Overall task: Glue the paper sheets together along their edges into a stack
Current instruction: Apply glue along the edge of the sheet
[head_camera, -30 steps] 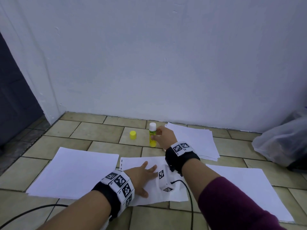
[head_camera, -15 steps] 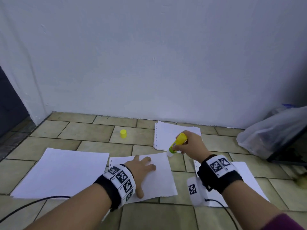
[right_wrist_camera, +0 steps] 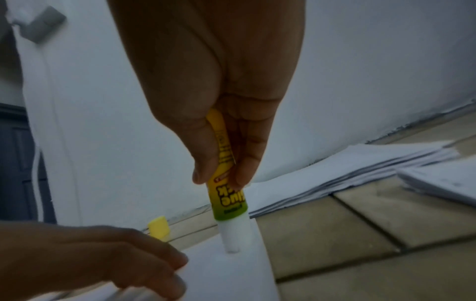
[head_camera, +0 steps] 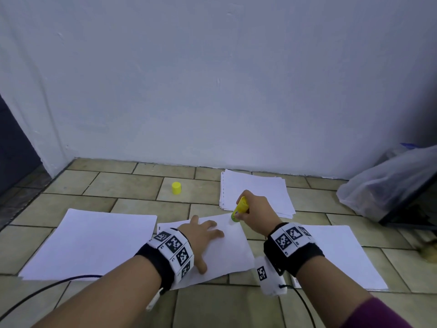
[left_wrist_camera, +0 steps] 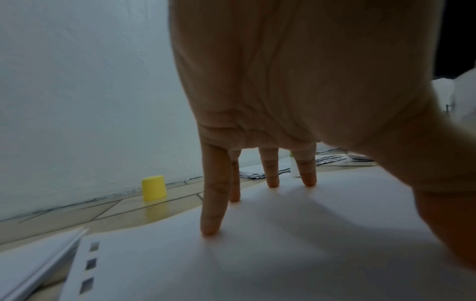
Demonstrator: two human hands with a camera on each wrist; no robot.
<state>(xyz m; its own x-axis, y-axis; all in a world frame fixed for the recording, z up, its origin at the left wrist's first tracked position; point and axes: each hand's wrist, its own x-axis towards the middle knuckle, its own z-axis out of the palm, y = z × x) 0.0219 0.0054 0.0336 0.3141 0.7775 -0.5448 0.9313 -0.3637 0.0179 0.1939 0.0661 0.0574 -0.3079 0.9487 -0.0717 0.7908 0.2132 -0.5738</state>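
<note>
Left hand (head_camera: 201, 235): palm down on the centre sheet (head_camera: 227, 254), fingers straight and spread, tips pressing the paper; thumb out toward 5 o'clock. In the left wrist view the fingertips (left_wrist_camera: 211, 228) stand on the sheet with the palm arched above it.

Right hand (head_camera: 256, 210): wrist raised, fingers and thumb curled round the glue stick (head_camera: 240, 207), which tilts with its white tip down. The right wrist view shows the tip touching the sheet at its far right corner, at 1 o'clock from the left hand.

Surroundings: a yellow cap (head_camera: 176, 188) stands upright on the tiled floor (head_camera: 123, 185) at 11 o'clock from the left hand, well apart from the stick. A paper pile (head_camera: 255, 190) lies at 12 o'clock, just beyond the right hand, near the wall (head_camera: 212, 79). A left sheet (head_camera: 94, 242) lies at 9 o'clock, its edge touching or overlapping the centre sheet. A right sheet (head_camera: 343, 254) lies at 3 o'clock, partly hidden by the right wrist. A plastic bag (head_camera: 387, 181) sits at 2 o'clock.
</note>
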